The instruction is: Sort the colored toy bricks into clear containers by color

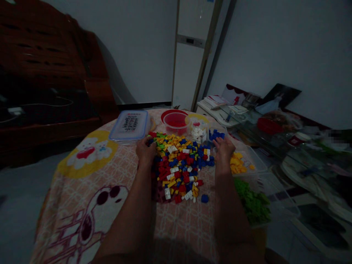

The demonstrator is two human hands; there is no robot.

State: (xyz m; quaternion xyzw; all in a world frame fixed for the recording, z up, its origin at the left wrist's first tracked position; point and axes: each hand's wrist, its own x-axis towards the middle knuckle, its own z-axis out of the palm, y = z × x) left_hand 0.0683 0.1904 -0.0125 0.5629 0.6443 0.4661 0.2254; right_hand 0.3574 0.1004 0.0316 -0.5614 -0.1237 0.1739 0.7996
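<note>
A heap of mixed toy building bricks in red, yellow, blue, white and green lies on the patterned cloth. My left hand rests at the far left edge of the heap, with fingers curved and a gap between thumb and forefinger. Its lower fingers are partly hidden. Beyond the heap's right side, my right hand hovers by the blue bricks in a clear container, its fingers spread and nothing visible in them. White bricks sit left of the blue ones. One blue brick lies apart near the front.
Clear containers with yellow bricks and green bricks stand along the right. At the back are a blue-rimmed lidded box and a red round tub. A cluttered glass table adjoins on the right; a wooden bench stands left.
</note>
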